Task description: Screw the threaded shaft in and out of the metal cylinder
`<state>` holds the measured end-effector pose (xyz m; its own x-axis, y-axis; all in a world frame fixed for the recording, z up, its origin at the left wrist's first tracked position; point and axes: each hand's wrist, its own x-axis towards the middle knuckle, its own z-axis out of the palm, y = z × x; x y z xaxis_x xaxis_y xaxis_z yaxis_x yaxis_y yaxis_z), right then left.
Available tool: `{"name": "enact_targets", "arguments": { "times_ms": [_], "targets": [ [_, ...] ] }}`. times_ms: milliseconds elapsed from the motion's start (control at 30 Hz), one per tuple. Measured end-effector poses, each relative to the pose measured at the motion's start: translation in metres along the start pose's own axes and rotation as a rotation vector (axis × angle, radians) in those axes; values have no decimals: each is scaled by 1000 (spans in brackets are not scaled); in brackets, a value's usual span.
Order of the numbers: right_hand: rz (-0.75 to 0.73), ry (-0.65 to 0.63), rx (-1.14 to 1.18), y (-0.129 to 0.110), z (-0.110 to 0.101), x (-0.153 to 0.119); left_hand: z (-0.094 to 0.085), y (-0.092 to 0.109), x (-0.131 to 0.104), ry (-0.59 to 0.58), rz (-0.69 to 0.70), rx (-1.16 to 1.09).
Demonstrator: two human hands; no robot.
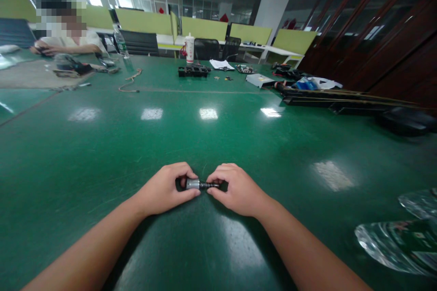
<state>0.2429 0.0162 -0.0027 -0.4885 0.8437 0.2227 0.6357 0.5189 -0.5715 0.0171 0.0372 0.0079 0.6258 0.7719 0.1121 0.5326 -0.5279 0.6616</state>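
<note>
Just above the green tabletop (164, 141), or resting on it, lies a small metal part with a silver cylinder (193, 184) at its left end and a dark, ringed stem (204, 185) at its right. Thumb and fingers of my left hand (170, 189) are closed round the cylinder. My right hand (235, 190) pinches the stem between thumb and fingertips. The part lies crosswise, roughly level, and both hands meet close together near its middle. Fingertips cover some of each end, and I cannot tell its exact kind.
Clear plastic bottles (392, 243) lie at the near right. Long dark strips (327, 98) and a grey metal box (260, 80) are farther back. A black bracket-like part (194, 71), a white cup (190, 48) and an upright bottle (120, 42) stand beyond. Another person (73, 38) sits far left.
</note>
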Motion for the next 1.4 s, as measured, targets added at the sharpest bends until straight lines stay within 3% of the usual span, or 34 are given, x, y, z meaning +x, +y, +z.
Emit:
{"name": "enact_targets", "arguments": {
  "times_ms": [800,1200,1400],
  "targets": [
    [1,-29,-4,4,-10,-2,0,-2,-1,-14,-6,-3],
    [94,1,20,22,-25,-6,0,1,-1,-16,-24,-14],
    [57,-4,62,17,-17,-4,1,-1,0,-4,-17,-7]
  ]
}}
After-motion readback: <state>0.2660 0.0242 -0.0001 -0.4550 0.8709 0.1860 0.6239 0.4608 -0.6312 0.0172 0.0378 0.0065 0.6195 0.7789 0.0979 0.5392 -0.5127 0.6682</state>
